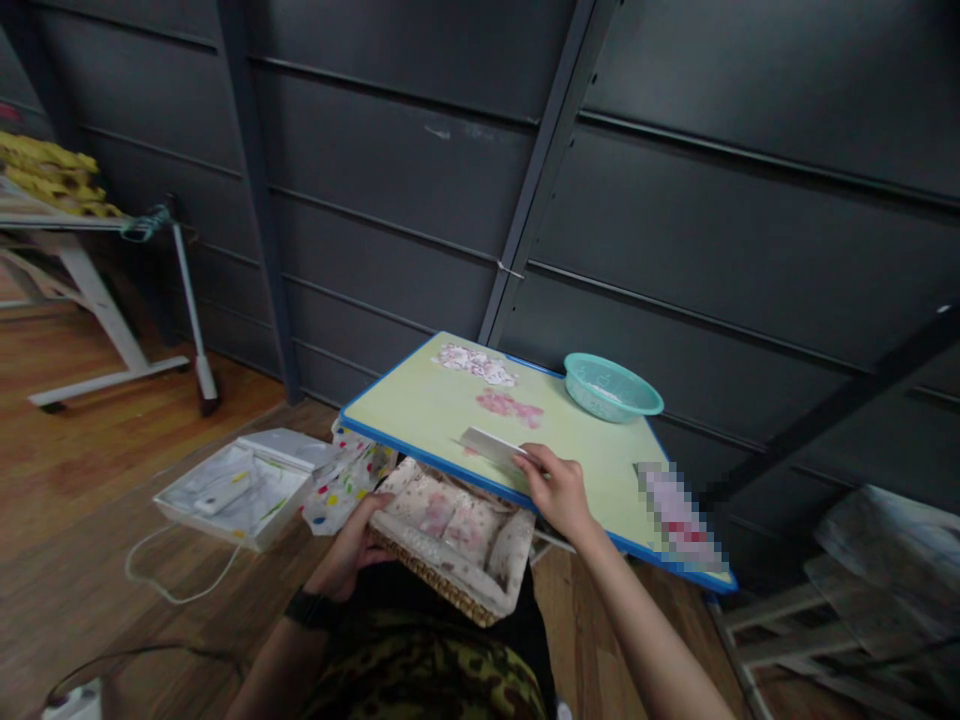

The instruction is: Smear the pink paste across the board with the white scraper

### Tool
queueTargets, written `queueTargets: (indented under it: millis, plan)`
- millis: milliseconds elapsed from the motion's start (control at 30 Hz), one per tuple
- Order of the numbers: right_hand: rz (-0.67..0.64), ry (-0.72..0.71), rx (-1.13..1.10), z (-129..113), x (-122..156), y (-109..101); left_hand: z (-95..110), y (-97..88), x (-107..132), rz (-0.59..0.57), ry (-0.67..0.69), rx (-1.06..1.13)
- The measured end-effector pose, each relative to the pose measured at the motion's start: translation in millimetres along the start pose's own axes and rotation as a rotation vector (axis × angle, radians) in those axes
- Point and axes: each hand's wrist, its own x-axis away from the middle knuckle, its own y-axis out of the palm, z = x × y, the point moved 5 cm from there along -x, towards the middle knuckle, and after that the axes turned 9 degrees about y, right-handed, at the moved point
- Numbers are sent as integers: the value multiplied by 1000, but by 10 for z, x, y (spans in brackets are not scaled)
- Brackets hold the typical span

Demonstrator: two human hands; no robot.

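A small pale-yellow table (420, 405) with a blue edge stands in front of me. My right hand (556, 490) rests at its near edge, fingers closed on the handle of a flat cleaver (489, 446) lying on the tabletop. Two patches of pinkish chopped pieces (510, 406) lie further back on the table. My left hand (352, 545) grips the left rim of a wicker basket (450, 540) lined with floral cloth, held on my lap just under the table's edge. A black band sits on my left wrist.
A teal plastic bowl (611, 386) stands at the table's far right. A blurred patch (679, 515) covers something on the table's right. On the wooden floor to the left lie a white open box (240, 485), a dotted bag (349, 480) and a cable. A dark panelled wall stands behind.
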Motion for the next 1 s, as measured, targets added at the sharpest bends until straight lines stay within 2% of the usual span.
queueTargets:
  millis: [233,367,600,800,900,1000]
  plan:
    - [-19,-59,-46,-248,104,11,29,2,14,-22,10,8]
    - [21,8,-116,-268,55,-27,22,-6,10,-20,5,2]
    - [33,236,-68,16,-77,-93,26,6,28,-15,2,15]
    - [-38,181,-118,-31,25,-60,-20,-22,-14,-22,12,12]
    - [34,209,-78,98,-39,-184,-28,-28,-30,-16,18,5]
    - [172,325,66,456,-243,-438,-27,-32,-34,-8,22,4]
